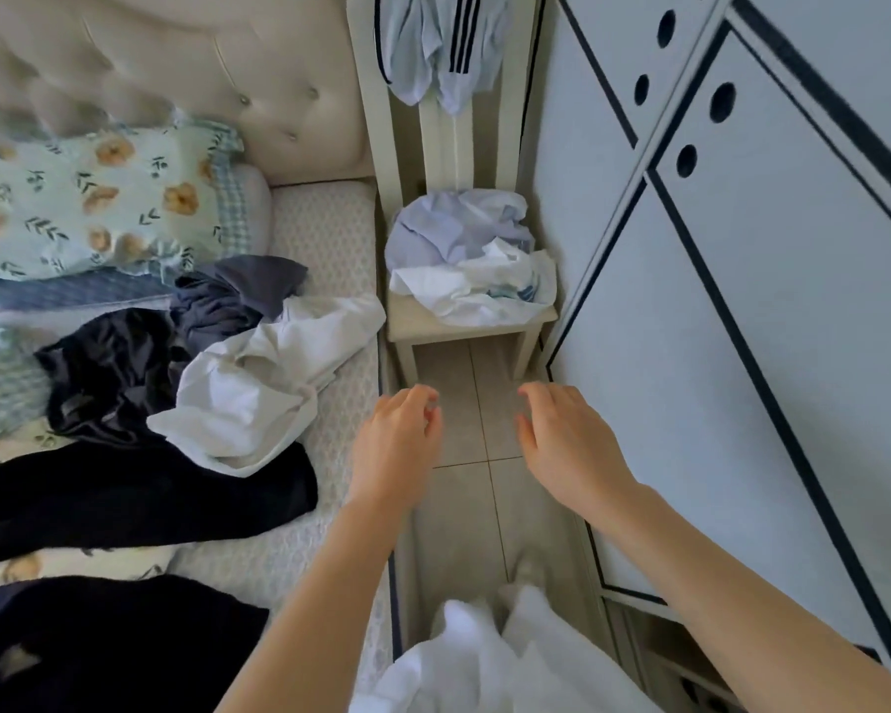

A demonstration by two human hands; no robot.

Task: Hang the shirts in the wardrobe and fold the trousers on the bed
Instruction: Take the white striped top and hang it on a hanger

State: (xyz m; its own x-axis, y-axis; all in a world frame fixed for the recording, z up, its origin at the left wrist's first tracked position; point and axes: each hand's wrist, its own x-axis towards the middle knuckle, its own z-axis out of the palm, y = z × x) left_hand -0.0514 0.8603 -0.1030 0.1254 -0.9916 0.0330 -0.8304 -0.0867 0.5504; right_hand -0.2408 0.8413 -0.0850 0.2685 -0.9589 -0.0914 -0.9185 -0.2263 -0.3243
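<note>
Between the bed (325, 234) and the closed wardrobe (741, 301) runs a thin strip of tiled floor, and you stand on it with both arms stretched out in front. Your left hand (397, 445) has its fingers curled in loosely and holds nothing. Your right hand (561, 434) is spread a bit wider and is empty too. Both hang over the floor, just short of the chair (464, 324) that stands at the far end, between the bed's corner and the wardrobe. I think your next job is to pick up a shirt from that chair. Take one piece only, find its collar or shoulders, and lift it straight up so the rest of the heap stays on the seat. You will have to open the wardrobe before you can hang it. On the chair seat lies a crumpled heap of pale clothes (464, 259), maybe two or three pieces; I cannot tell for sure. One more light garment with dark stripes (443, 43) hangs over the chair back. Near the bed's right edge lies one white shirt (263, 383), with about four dark clothes (140, 496) beside it, some likely trousers. Two pillows (88, 203) sit by the headboard.
</note>
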